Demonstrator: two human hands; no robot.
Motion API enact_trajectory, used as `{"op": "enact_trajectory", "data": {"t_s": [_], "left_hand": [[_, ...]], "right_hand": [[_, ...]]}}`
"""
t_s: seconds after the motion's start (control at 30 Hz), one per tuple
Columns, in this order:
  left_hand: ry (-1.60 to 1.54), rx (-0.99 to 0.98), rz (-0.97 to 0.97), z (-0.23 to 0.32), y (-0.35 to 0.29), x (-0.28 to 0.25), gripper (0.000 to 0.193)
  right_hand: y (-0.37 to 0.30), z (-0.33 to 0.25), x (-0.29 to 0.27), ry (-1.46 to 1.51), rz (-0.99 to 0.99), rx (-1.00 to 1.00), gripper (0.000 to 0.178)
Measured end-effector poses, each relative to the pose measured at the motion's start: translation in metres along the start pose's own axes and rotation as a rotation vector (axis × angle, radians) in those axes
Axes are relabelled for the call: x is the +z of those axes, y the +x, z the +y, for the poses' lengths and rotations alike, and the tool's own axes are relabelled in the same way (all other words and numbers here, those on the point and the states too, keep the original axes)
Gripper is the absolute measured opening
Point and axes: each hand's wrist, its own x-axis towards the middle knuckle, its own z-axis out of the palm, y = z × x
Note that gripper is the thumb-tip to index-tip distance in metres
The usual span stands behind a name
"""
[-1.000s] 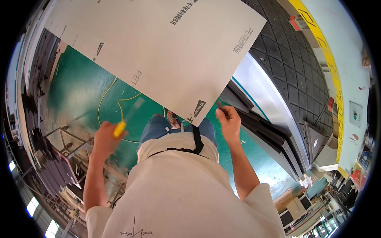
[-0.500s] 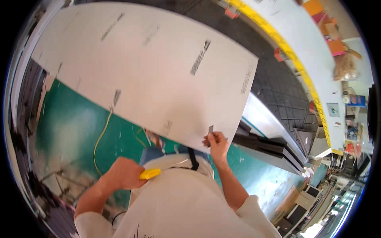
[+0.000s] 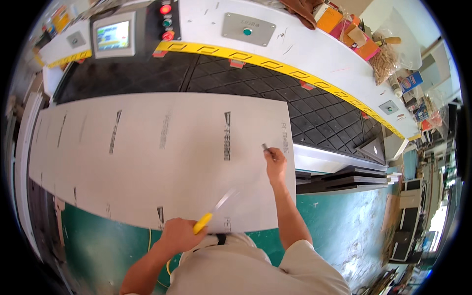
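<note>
Two hands are working over one large white rectangular sheet [image 3: 162,157] with grey printed marks. The fingers of the left hand [image 3: 179,235] are clamping a yellow-handled tool [image 3: 209,216] with a thin, blurred tip at the sheet's near edge. The fingers of the right hand [image 3: 275,161] are pinching a small dark object [image 3: 265,146] on the sheet's right part. The sheet is lying on a black gridded machine bed [image 3: 324,113], beyond which a yellow-striped white housing [image 3: 305,49] is running.

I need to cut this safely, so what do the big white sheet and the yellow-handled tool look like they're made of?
White sheet: probably a rigid board under matte protective film, judging by its repeated printed marks. Yellow-handled tool in the left hand: yellow plastic grip; its blurred pale blade looks like metal.
</note>
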Motion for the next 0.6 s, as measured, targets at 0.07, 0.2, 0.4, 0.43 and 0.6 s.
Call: {"op": "enact_trajectory", "data": {"t_s": [0.07, 0.2, 0.4, 0.43, 0.6], "left_hand": [[0.102, -0.132, 0.103, -0.028, 0.022, -0.023, 0.049], [-0.303, -0.347, 0.067, -0.119, 0.061, -0.083, 0.043], [-0.690, -0.349, 0.523, -0.226, 0.169, -0.119, 0.037], [-0.498, -0.394, 0.560, -0.252, 0.192, -0.118, 0.040], [0.099, -0.318, 0.773, -0.419, 0.256, -0.152, 0.055]], "right_hand": [[0.043, 0.005, 0.007, -0.058, 0.080, 0.033, 0.023], [0.140, 0.006, 0.026, -0.192, 0.212, 0.070, 0.023], [0.238, 0.056, 0.042, -0.446, 0.325, -0.184, 0.016], [0.248, 0.062, 0.056, -0.498, 0.297, -0.278, 0.015], [0.260, 0.031, 0.112, -0.468, 0.139, -0.417, 0.009]]}}
